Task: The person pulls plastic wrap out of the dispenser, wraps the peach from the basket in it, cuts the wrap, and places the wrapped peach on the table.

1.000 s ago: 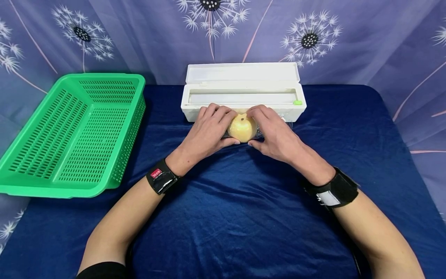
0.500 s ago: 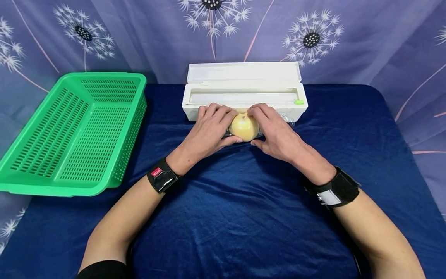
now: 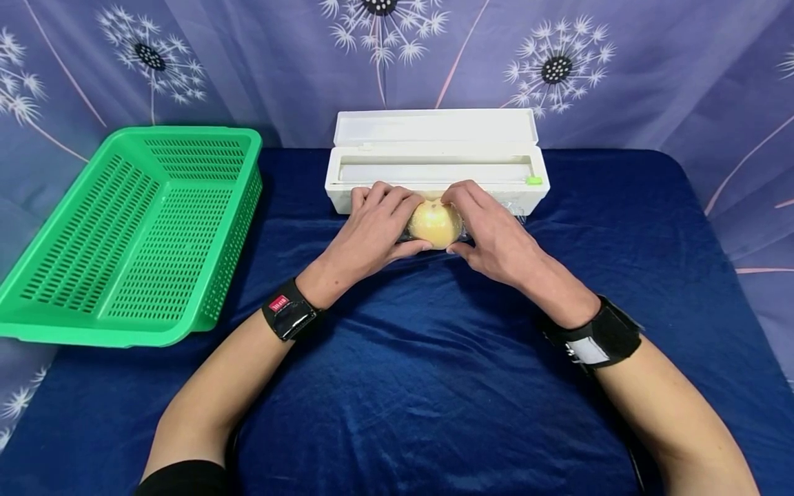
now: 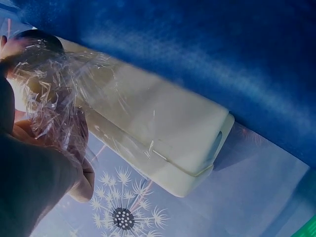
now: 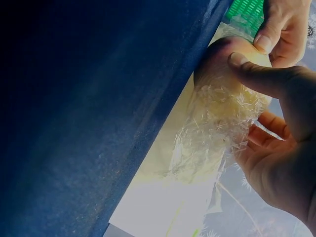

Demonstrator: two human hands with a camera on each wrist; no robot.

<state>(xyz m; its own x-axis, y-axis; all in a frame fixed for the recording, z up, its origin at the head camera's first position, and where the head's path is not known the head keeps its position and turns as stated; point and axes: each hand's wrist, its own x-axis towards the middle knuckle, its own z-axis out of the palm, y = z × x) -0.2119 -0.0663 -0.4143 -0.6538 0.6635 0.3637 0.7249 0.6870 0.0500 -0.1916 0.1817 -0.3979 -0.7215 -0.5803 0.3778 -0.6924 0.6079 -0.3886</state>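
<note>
In the head view, a round yellow fruit (image 3: 436, 225) sits between both hands, right in front of the white cling film box (image 3: 527, 200). My left hand (image 3: 378, 227) grips its left side, fingers over the far side and thumb along the near edge. The right hand (image 3: 493, 234) holds the other side the same way, its thumb pressing on the fruit (image 5: 224, 64) in the right wrist view. Clear cling film (image 5: 207, 118) covers the fruit and bunches into crinkles at its sides. In the left wrist view the crumpled film (image 4: 49, 94) spreads across the box front.
The box's lid (image 3: 434, 129) stands raised at the back, and a small green slider (image 3: 533, 180) sits at its right end. A green perforated basket (image 3: 211, 296) stands on the left. Blue cloth (image 3: 397, 386) covers the table, with a patterned curtain (image 3: 260, 62) behind.
The fruit has turned slightly, its dark dimple moving toward the box. The right thumb has come in closer to its near edge. Both hands stay around it.
</note>
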